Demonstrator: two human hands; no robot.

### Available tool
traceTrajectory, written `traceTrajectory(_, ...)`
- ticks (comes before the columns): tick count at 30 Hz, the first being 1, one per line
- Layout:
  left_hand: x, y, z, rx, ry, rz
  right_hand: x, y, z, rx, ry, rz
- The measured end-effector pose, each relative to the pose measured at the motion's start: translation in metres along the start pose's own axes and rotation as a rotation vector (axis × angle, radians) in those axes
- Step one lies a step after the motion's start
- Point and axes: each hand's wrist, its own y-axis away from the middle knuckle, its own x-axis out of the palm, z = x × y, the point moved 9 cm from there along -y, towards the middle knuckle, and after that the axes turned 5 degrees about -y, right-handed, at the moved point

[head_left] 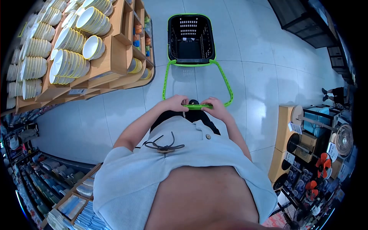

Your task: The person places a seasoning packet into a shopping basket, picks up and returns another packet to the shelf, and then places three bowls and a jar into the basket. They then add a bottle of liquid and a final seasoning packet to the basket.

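A black basket with a green rim stands on the floor ahead, and its inside shows only a few small light marks at the bottom. Its long green handle stretches back toward my body. My left hand is closed on the left part of the handle's grip bar. Around the right part of the same bar, my right hand is closed too. A short stretch of green bar shows between the two hands, just in front of my waist.
Wooden shelves with stacked white bowls rise at the left. Fans and boxes stand at the right. Folded cloths lie at the lower left. Part of another person shows at the far right.
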Motion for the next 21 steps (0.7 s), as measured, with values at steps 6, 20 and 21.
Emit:
traceTrajectory(6,-0.011,0.044,0.011,0.056,-0.031,0.014,0.034,-0.014,0.034,0.099,-0.042,0.100)
traceTrajectory(20,-0.035,0.152,-0.023,-0.122,-0.228,-0.336,0.072,-0.012,0.117,0.006,-0.116,0.575)
traceTrajectory(21,-0.044,0.166,-0.026,-0.155,-0.259,-0.436,0.077,-0.013,0.123,-0.023,-0.122,0.554)
